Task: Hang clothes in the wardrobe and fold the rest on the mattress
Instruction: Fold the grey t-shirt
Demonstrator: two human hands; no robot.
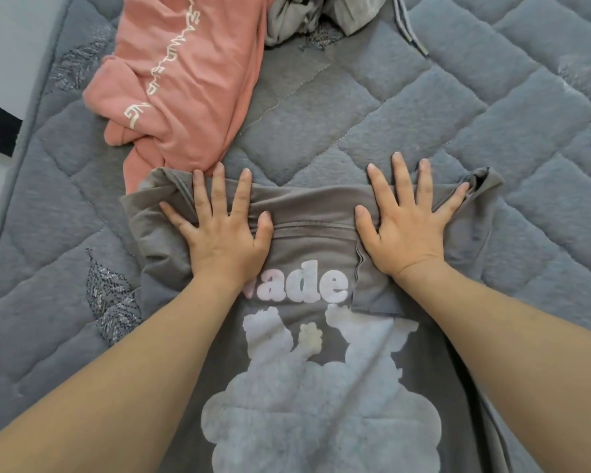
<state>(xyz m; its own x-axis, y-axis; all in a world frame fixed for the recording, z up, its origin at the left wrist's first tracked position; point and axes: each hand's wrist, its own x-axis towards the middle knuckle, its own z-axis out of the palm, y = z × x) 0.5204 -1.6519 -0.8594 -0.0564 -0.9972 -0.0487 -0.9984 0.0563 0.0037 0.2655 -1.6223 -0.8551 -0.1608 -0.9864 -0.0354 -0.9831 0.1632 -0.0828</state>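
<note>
A grey T-shirt (314, 240) with a pale cartoon print and white lettering lies flat on the grey quilted mattress (423, 110). Its far end is folded back toward me, with both sleeves tucked in. My left hand (222, 223) presses flat on the left part of the fold, fingers spread. My right hand (406, 220) presses flat on the right part, fingers spread too. Neither hand grips the cloth.
A crumpled pink garment (185, 83) with pale lettering lies beyond the shirt at the left. A light grey garment (307, 15) with a drawstring lies at the far edge. The mattress edge (24, 138) runs along the left, with a black tag (0, 129) beside it.
</note>
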